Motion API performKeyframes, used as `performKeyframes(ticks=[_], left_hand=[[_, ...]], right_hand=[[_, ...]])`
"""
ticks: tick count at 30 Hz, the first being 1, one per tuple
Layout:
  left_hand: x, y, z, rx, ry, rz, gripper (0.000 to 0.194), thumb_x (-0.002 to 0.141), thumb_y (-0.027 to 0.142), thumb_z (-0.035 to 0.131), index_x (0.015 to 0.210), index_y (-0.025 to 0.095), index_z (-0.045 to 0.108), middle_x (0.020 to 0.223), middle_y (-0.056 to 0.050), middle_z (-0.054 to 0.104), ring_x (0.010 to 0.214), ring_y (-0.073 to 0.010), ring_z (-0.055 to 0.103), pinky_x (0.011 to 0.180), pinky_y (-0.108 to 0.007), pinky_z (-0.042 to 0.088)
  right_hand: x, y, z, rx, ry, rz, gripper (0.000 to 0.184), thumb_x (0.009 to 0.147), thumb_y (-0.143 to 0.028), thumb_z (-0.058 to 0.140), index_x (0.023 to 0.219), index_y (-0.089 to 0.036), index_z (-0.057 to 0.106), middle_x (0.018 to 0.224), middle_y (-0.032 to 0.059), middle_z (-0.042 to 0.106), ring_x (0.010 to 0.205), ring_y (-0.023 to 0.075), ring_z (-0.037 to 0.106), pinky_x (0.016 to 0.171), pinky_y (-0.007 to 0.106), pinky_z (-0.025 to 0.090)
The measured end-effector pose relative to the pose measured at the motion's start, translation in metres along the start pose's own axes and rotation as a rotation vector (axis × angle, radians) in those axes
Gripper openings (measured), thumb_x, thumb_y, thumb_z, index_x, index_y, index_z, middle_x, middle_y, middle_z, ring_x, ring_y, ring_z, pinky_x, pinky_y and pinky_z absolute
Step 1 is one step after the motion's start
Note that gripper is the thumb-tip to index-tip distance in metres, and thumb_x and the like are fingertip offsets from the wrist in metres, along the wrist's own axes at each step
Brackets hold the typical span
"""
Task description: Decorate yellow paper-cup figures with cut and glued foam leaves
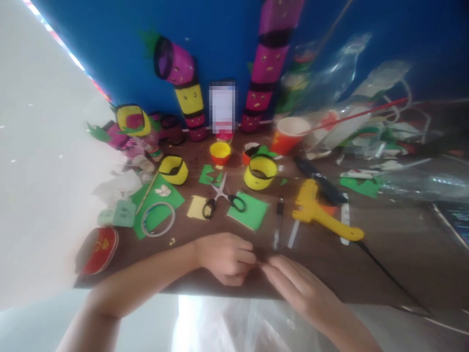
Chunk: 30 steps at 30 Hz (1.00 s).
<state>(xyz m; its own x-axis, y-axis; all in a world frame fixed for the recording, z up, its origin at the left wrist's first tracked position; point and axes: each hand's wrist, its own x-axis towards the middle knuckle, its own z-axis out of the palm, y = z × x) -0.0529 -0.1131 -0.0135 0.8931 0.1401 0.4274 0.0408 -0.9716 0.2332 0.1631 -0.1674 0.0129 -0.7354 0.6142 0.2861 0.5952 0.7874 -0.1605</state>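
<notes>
My left hand (225,256) and my right hand (296,286) meet at the near edge of a brown table (384,234). Both have their fingers curled and pinched together where they touch. Whatever they hold there is too small and blurred to make out. Just beyond them lie a black marker (277,226), black-handled scissors (222,198) and a green paper square (248,211). A yellow paper ring with a black band (259,172) stands behind the scissors.
A yellow glue gun (322,212) with a black cord lies right of the marker. A tape roll (158,220) rests on green paper at left, near a red lid (100,249). Magenta and yellow paper tubes (183,88), paper cups (291,134) and plastic bags (348,98) crowd the back.
</notes>
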Motion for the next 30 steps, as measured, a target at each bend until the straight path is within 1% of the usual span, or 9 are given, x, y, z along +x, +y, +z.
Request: performKeyframes(ticks=[3, 9, 14, 19, 22, 26, 28, 30], left_hand=[[-0.0015, -0.0004, 0.0019, 0.011, -0.012, 0.002, 0.023, 0.08, 0.021, 0.05, 0.059, 0.016, 0.057, 0.065, -0.005, 0.048, 0.063, -0.0146, 0.043, 0.056, -0.029, 0.037], [-0.0022, -0.0009, 0.0022, 0.013, -0.006, 0.003, 0.023, 0.081, 0.022, 0.049, 0.061, 0.016, 0.058, 0.066, -0.005, 0.05, 0.065, -0.0153, 0.044, 0.057, -0.03, 0.037], [-0.0006, -0.0012, 0.0007, 0.003, 0.024, 0.023, 0.024, 0.081, 0.022, 0.049, 0.059, 0.015, 0.058, 0.066, -0.005, 0.049, 0.065, -0.0154, 0.043, 0.059, -0.03, 0.037], [-0.0011, -0.0017, 0.0011, -0.012, 0.041, 0.02, 0.024, 0.08, 0.021, 0.05, 0.058, 0.015, 0.059, 0.066, -0.005, 0.049, 0.065, -0.0156, 0.043, 0.058, -0.03, 0.037], [-0.0025, -0.0023, 0.0022, -0.012, 0.026, 0.019, 0.023, 0.08, 0.021, 0.05, 0.059, 0.015, 0.059, 0.067, -0.006, 0.05, 0.066, -0.0159, 0.043, 0.058, -0.03, 0.037], [-0.0042, -0.0033, 0.0044, 0.004, -0.013, 0.017, 0.023, 0.081, 0.023, 0.05, 0.061, 0.016, 0.06, 0.069, -0.007, 0.052, 0.067, -0.016, 0.045, 0.059, -0.03, 0.039], [-0.0044, -0.0035, 0.0048, 0.013, -0.03, 0.024, 0.022, 0.081, 0.024, 0.05, 0.063, 0.016, 0.06, 0.07, -0.007, 0.052, 0.068, -0.016, 0.045, 0.06, -0.03, 0.039], [-0.0041, -0.0035, 0.0042, 0.018, -0.033, 0.03, 0.023, 0.081, 0.025, 0.05, 0.063, 0.015, 0.061, 0.07, -0.007, 0.052, 0.067, -0.016, 0.045, 0.06, -0.03, 0.039]], right_hand=[[0.0013, 0.0011, 0.0014, 0.01, 0.002, 0.008, 0.035, 0.09, -0.005, 0.031, 0.09, -0.014, 0.065, 0.083, 0.0075, 0.064, 0.078, 0.0165, 0.062, 0.075, 0.031, 0.051], [0.0029, 0.004, -0.0001, 0.024, -0.009, 0.017, 0.037, 0.09, -0.005, 0.028, 0.089, -0.015, 0.064, 0.083, 0.0067, 0.064, 0.076, 0.0151, 0.062, 0.072, 0.028, 0.05], [0.0064, 0.0054, -0.0028, -0.04, -0.027, -0.018, 0.039, 0.088, -0.002, 0.026, 0.087, -0.016, 0.062, 0.081, 0.0056, 0.063, 0.071, 0.0146, 0.061, 0.067, 0.027, 0.049], [0.0069, 0.0073, 0.0, -0.076, -0.052, -0.052, 0.039, 0.088, -0.002, 0.025, 0.086, -0.016, 0.062, 0.079, 0.0055, 0.062, 0.068, 0.0149, 0.061, 0.063, 0.027, 0.048], [0.0066, 0.0084, 0.0017, -0.077, -0.052, -0.06, 0.04, 0.087, -0.001, 0.024, 0.085, -0.016, 0.062, 0.079, 0.0059, 0.062, 0.068, 0.0156, 0.061, 0.063, 0.028, 0.048], [0.0067, 0.0086, 0.0012, -0.057, 0.007, -0.048, 0.043, 0.088, -0.002, 0.021, 0.085, -0.017, 0.062, 0.08, 0.0065, 0.063, 0.066, 0.0149, 0.06, 0.063, 0.027, 0.047], [0.0063, 0.0083, 0.0001, -0.032, 0.013, -0.036, 0.045, 0.089, -0.004, 0.02, 0.086, -0.018, 0.062, 0.081, 0.0059, 0.063, 0.066, 0.0148, 0.06, 0.063, 0.027, 0.047], [0.0061, 0.0079, -0.0015, -0.004, 0.002, 0.019, 0.045, 0.089, -0.005, 0.022, 0.088, -0.021, 0.063, 0.082, 0.004, 0.063, 0.067, 0.014, 0.06, 0.064, 0.025, 0.048]])
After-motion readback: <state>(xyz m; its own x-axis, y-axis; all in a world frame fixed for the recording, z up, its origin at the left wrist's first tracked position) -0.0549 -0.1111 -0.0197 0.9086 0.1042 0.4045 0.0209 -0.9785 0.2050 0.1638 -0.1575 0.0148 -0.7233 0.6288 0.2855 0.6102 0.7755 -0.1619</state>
